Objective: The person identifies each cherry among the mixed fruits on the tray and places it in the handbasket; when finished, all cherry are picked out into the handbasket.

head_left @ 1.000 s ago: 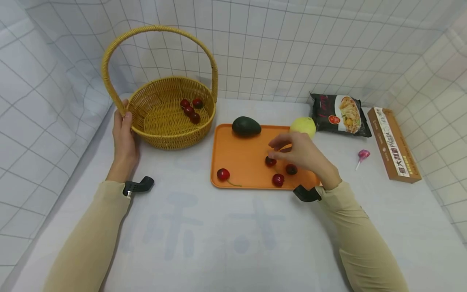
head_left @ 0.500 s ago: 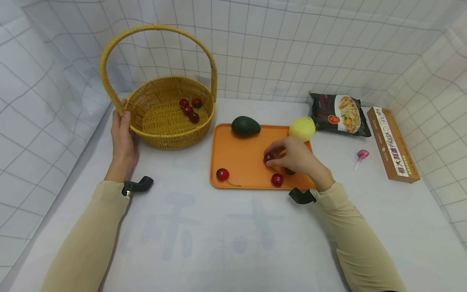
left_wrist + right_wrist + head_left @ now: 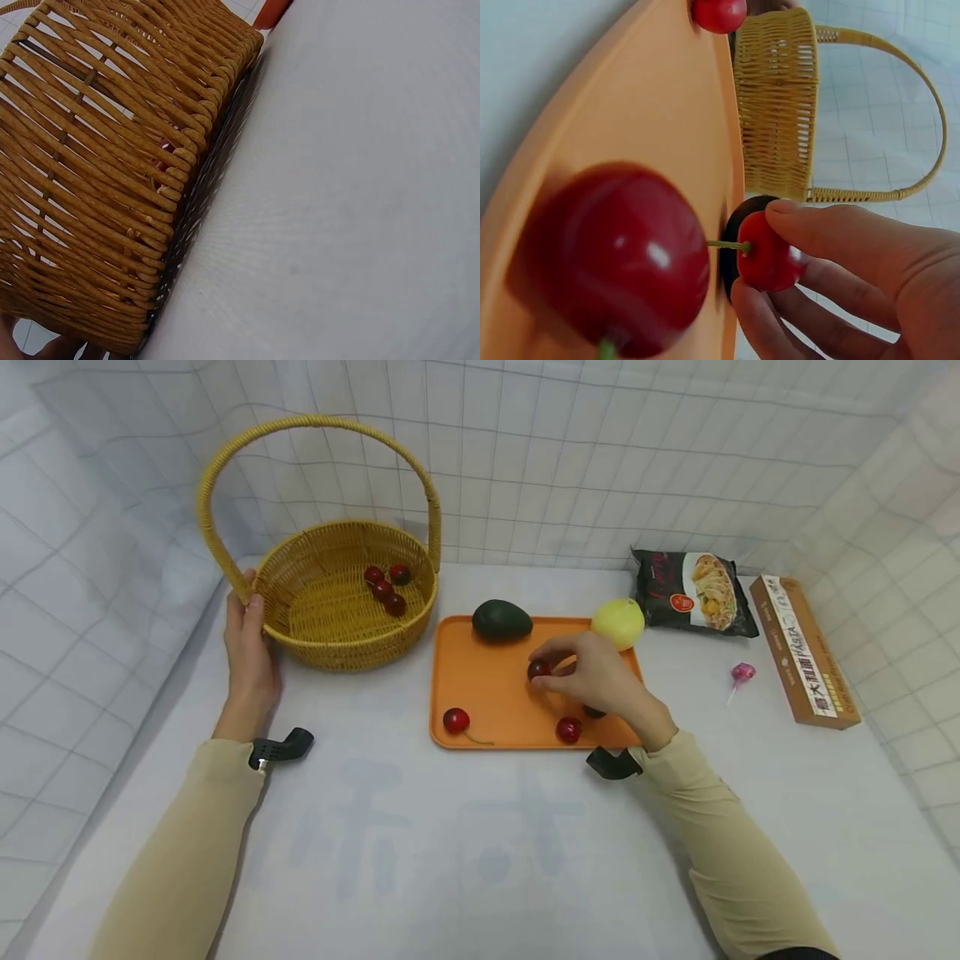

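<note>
My right hand (image 3: 611, 675) pinches a dark red cherry (image 3: 537, 670) between thumb and fingertips, over the orange tray (image 3: 487, 681). In the right wrist view this cherry (image 3: 761, 259) shows its green stem. A red cherry (image 3: 568, 730) lies near the tray's front edge, and a dark one (image 3: 594, 712) is partly hidden under the hand. At the tray's front left lies a cherry with a long stem (image 3: 456, 720). My left hand (image 3: 251, 652) grips the left side of the yellow wicker basket (image 3: 352, 653) by the handle's base. Several cherries (image 3: 382, 590) lie inside it.
An avocado (image 3: 502, 621) lies at the tray's back left, with a yellow-green round fruit (image 3: 618, 623) at its back right corner. Farther right are a black food packet (image 3: 697, 592), a pink lollipop (image 3: 742, 673) and a brown pasta box (image 3: 806, 652).
My right hand closed its fingertips on the dark red cherry and has moved it slightly left and back. My left hand has stayed at the basket.
</note>
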The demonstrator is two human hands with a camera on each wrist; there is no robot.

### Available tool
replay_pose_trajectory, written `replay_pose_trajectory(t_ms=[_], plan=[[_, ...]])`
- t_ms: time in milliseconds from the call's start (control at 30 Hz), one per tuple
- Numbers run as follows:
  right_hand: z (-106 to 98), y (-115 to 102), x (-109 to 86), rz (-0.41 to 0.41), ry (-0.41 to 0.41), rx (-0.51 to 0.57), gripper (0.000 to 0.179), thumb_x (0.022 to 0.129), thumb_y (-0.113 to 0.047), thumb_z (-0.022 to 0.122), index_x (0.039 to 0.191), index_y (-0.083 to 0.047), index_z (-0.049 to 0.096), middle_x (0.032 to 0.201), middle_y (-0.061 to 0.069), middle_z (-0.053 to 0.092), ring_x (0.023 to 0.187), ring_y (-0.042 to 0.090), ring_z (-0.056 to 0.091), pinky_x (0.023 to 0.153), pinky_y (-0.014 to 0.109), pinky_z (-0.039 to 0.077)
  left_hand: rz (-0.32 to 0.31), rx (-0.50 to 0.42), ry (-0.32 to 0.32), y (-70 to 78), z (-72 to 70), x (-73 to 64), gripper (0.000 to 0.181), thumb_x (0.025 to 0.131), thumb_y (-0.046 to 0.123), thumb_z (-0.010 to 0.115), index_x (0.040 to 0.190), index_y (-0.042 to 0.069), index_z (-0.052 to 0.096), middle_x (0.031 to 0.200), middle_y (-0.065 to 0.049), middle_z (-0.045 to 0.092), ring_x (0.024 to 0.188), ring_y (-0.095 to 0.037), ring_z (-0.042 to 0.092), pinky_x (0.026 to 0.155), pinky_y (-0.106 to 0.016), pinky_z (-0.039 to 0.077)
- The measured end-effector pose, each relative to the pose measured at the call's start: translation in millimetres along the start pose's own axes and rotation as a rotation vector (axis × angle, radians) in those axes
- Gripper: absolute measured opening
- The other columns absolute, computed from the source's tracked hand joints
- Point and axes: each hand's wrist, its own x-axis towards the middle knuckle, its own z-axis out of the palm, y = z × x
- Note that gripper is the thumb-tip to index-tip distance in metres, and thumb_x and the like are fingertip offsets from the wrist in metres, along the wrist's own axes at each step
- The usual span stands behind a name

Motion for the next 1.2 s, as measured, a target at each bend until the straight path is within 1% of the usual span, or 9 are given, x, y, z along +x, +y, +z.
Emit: replay_pose_trajectory(t_ms=[200,333,533,633,733,833,900,1033,1200], plan=[[-8.5,-18.6,9.6,-0.031,0.042,-0.002,0.028,0.089,-0.011,0.084,0.116,-0.009,0.079,0.106,0.006,0.078,0.102,0.021,0.073,0.09,0.04,0.062,0.001,0.023,-0.016,-0.3,6.7,-0.2,0.049,0.111,0.036,0.05,0.159,0.03,0.043,0.162,0.001,0.042,0.15,-0.018,0.035,0.121,-0.024,0.026],[-11.2,-34.6,22.1,-0.063,0.073,0.02,0.026,0.091,-0.015,0.084,0.116,-0.011,0.079,0.108,0.003,0.078,0.103,0.016,0.072,0.09,0.035,0.061,-0.007,0.034,-0.02,0.3,6.6,-0.9,0.05,0.111,0.037,0.049,0.16,0.03,0.042,0.164,0.002,0.041,0.152,-0.017,0.034,0.123,-0.024,0.023],[0.9,-58.2,46.5,-0.119,0.116,0.069,0.026,0.091,-0.016,0.084,0.115,-0.011,0.08,0.111,0.002,0.079,0.102,0.014,0.071,0.091,0.034,0.06,-0.017,0.052,-0.019,-3.7,3.3,-3.9,0.053,0.111,0.039,0.048,0.162,0.028,0.039,0.166,0.002,0.039,0.152,-0.015,0.033,0.123,-0.023,0.021],[7.7,-72.5,62.9,-0.123,0.131,0.105,0.027,0.092,-0.016,0.082,0.119,-0.009,0.079,0.11,0.004,0.079,0.103,0.014,0.072,0.091,0.033,0.06,-0.008,0.065,-0.025,-4.4,2.5,-3.5,0.052,0.111,0.04,0.048,0.162,0.03,0.04,0.167,0.001,0.038,0.153,-0.016,0.033,0.125,-0.025,0.021],[14.1,-88.1,80.6,-0.131,0.119,0.101,0.029,0.095,-0.017,0.08,0.122,-0.007,0.077,0.111,0.005,0.079,0.104,0.015,0.073,0.093,0.032,0.059,-0.001,0.082,-0.028,-3.6,1.6,-3.2,0.052,0.111,0.041,0.047,0.162,0.031,0.04,0.167,0.0,0.037,0.153,-0.016,0.033,0.126,-0.026,0.02],[22.2,-101.2,96.0,-0.15,0.09,0.075,0.029,0.096,-0.02,0.079,0.123,-0.008,0.077,0.112,0.003,0.078,0.105,0.014,0.073,0.092,0.031,0.057,-0.001,0.081,-0.016,-2.1,0.3,-3.6,0.051,0.111,0.04,0.047,0.161,0.031,0.041,0.166,0.0,0.039,0.152,-0.016,0.033,0.124,-0.025,0.021],[28.6,-108.4,103.6,-0.155,0.069,0.051,0.028,0.097,-0.022,0.078,0.122,-0.011,0.077,0.112,0.001,0.078,0.104,0.013,0.072,0.09,0.03,0.056,0.0,0.076,-0.012,-1.0,-0.3,-3.6,0.05,0.111,0.04,0.048,0.16,0.032,0.042,0.166,0.0,0.039,0.152,-0.016,0.034,0.124,-0.025,0.022],[41.1,-118.9,114.9,-0.141,0.044,0.054,0.028,0.097,-0.022,0.078,0.122,-0.01,0.077,0.116,0.002,0.077,0.104,0.014,0.071,0.089,0.028,0.055,0.007,0.055,-0.019,0.5,-0.8,-2.4,0.049,0.111,0.037,0.048,0.16,0.031,0.043,0.167,0.0,0.038,0.153,-0.017,0.034,0.125,-0.025,0.022],[49.7,-125.7,118.8,-0.093,0.031,0.06,0.041,0.102,-0.023,0.072,0.139,-0.007,0.067,0.128,0.01,0.074,0.114,0.021,0.071,0.096,0.031,0.055,0.009,0.064,-0.015,1.0,-2.0,-1.3,0.049,0.111,0.037,0.047,0.16,0.031,0.042,0.168,0.001,0.037,0.153,-0.016,0.033,0.125,-0.024,0.021]])
